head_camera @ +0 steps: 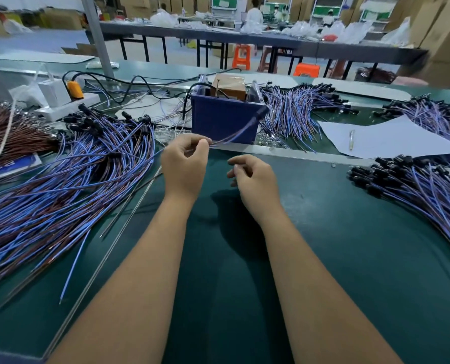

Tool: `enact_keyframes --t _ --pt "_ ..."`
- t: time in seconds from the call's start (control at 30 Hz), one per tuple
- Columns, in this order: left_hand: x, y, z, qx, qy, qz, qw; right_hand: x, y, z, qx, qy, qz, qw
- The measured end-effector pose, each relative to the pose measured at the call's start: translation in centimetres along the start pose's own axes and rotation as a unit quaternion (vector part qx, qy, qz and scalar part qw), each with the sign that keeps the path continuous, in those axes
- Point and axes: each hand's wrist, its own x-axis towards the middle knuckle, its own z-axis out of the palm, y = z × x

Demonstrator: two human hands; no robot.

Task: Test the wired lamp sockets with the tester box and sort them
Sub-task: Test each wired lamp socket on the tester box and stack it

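The blue tester box (224, 122) stands at the middle of the green table, with a brown block inside it. My left hand (184, 164) pinches the wire ends of one wired lamp socket (245, 126); its blurred black socket end hangs in front of the box's right corner. My right hand (252, 179) hovers just right of the left, fingers curled, nothing visibly in it. A large heap of blue and brown wired sockets (61, 185) lies to the left. More socket piles lie right of the box (297, 114) and at the right edge (415, 185).
A white power strip (66, 106) with an orange plug sits at the back left, black cables running to the box. A white paper sheet (391, 137) with a pen lies right of the box. Thin metal rods (129, 206) lie across the table. People work at far tables.
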Motion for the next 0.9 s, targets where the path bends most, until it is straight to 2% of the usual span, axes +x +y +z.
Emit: enact_keyframes --t 0.07,0.13,0.27,0.33,0.47,0.63,0.77,0.9 --pt "-0.2 0.5 0.7 -0.168 -0.03 -0.075 0.982 0.1 -0.2 0.0 0.081 -0.015 0.009 0.997" --pt "-0.5 0.8 1.2 -0.283 -0.06 -0.137 0.947 0.1 -0.5 0.1 0.149 -0.016 0.029 0.988" --pt "-0.6 0.7 1.4 -0.342 -0.088 -0.171 0.92 0.1 -0.7 -0.2 0.259 -0.031 0.051 0.964" --pt "-0.5 0.8 1.2 -0.355 -0.133 -0.176 0.908 0.2 -0.8 -0.4 0.293 -0.041 0.083 0.952" --pt "-1.1 1.4 1.1 -0.334 -0.266 -0.201 0.882 0.6 -0.8 -0.6 0.31 -0.041 0.13 0.941" --pt "-2.1 1.7 1.6 -0.263 -0.372 -0.199 0.868 0.8 -0.4 -0.6 0.311 0.029 0.121 0.942" --pt "-2.7 1.4 2.1 -0.18 -0.389 -0.195 0.882 0.9 0.1 -1.2 0.285 0.084 0.101 0.949" --pt "-2.1 0.5 2.0 -0.125 -0.305 -0.198 0.923 1.1 0.3 -1.7 0.262 0.102 0.091 0.955"
